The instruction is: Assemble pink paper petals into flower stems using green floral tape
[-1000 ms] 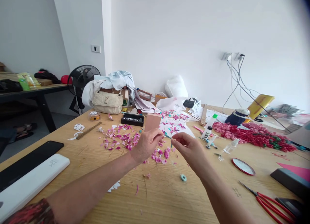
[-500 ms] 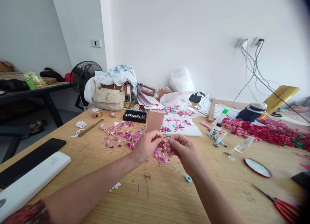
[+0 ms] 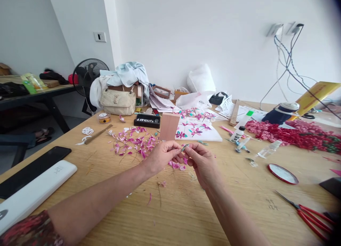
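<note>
My left hand (image 3: 164, 156) and my right hand (image 3: 203, 162) meet above the middle of the wooden table. Both are closed in a pinch at the two ends of a small green leaf-like strip (image 3: 184, 147), which is slanted between the fingertips. Its exact kind is too small to make out. Loose pink petals (image 3: 138, 141) lie on the table behind and beneath the fingers. Just beyond them a flat tan block (image 3: 169, 127) stands upright. At its right, finished pink flowers with green leaves rest on a white foam sheet (image 3: 213, 135).
On the right are red-handled pliers (image 3: 306, 212), a round red-rimmed dish (image 3: 282, 174), a clear spray bottle (image 3: 269, 149), a white glue bottle (image 3: 237, 134) and red flower bunches (image 3: 279, 134). A white power bank (image 3: 37, 194) and black phone (image 3: 34, 169) lie at left.
The view has shifted slightly. The green strip has turned from nearly level to slanted between my fingers. My right forearm now covers the small blue-green roll that showed beside it.
</note>
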{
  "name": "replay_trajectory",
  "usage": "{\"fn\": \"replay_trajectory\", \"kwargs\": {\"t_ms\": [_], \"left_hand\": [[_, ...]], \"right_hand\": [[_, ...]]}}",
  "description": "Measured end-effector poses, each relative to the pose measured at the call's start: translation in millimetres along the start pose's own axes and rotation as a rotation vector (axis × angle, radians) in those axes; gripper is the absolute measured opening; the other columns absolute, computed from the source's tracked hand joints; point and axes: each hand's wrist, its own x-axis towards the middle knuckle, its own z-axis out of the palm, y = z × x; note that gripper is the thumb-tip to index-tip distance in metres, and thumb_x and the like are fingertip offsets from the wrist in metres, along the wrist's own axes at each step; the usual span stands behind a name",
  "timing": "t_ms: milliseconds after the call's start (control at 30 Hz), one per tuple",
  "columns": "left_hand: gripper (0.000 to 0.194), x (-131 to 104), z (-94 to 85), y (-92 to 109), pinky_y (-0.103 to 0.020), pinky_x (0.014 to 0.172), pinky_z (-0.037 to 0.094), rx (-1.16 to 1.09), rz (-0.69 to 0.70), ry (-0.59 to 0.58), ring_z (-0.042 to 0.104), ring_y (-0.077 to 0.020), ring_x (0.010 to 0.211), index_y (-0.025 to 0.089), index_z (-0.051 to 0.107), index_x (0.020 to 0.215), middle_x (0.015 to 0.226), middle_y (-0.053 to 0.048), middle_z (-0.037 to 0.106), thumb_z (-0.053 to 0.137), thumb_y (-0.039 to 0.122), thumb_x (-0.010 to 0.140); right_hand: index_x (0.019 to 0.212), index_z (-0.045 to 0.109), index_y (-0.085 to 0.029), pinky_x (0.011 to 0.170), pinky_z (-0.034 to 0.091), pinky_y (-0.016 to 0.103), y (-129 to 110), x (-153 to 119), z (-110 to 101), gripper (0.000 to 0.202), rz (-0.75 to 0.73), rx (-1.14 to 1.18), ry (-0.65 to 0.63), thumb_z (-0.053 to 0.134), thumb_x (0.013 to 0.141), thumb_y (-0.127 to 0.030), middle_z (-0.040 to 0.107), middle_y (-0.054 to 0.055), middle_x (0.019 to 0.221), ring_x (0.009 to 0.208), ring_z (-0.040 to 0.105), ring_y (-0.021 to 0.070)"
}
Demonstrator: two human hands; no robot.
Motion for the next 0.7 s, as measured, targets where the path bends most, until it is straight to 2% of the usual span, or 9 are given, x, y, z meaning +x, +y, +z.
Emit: {"fn": "replay_trajectory", "kwargs": {"t_ms": [167, 367, 700], "left_hand": [[0.010, 0.5, -1.2, 0.5, -0.017, 0.051, 0.045, 0.003, -0.014, -0.022, 0.057, -0.0074, 0.053, 0.011, 0.056, 0.073, 0.062, 0.000, 0.058, 0.052, 0.021, 0.077], [0.007, 0.6, -2.5, 5.9, -0.016, 0.047, 0.043, 0.043, -0.132, -0.021, 0.056, -0.0066, 0.050, 0.012, 0.056, 0.074, 0.062, 0.002, 0.057, 0.051, 0.017, 0.076], [0.009, 2.0, -2.4, -0.2, -0.017, 0.049, 0.042, 0.128, -0.079, -0.097, 0.053, -0.0071, 0.050, 0.011, 0.054, 0.069, 0.057, 0.001, 0.055, 0.047, 0.013, 0.074]], "right_hand": [[0.065, 0.054, -0.016, 0.041, 0.028, 0.018, 1.8, 0.0, 2.2, 0.022, -0.025, -0.022, 0.045, 0.068, 0.064, -0.033, 0.052, -0.005, 0.051, 0.045, 0.041, 0.0049], [0.063, 0.054, -0.016, 0.041, 0.028, 0.018, 0.9, 0.7, 1.2, 0.021, -0.031, -0.087, 0.038, 0.067, 0.065, -0.032, 0.052, -0.004, 0.047, 0.043, 0.041, 0.0052], [0.067, 0.054, -0.017, 0.041, 0.029, 0.017, 6.3, 2.0, 2.2, 0.023, -0.007, -0.017, 0.028, 0.070, 0.061, -0.033, 0.050, -0.006, 0.048, 0.043, 0.040, 0.0046]]}}
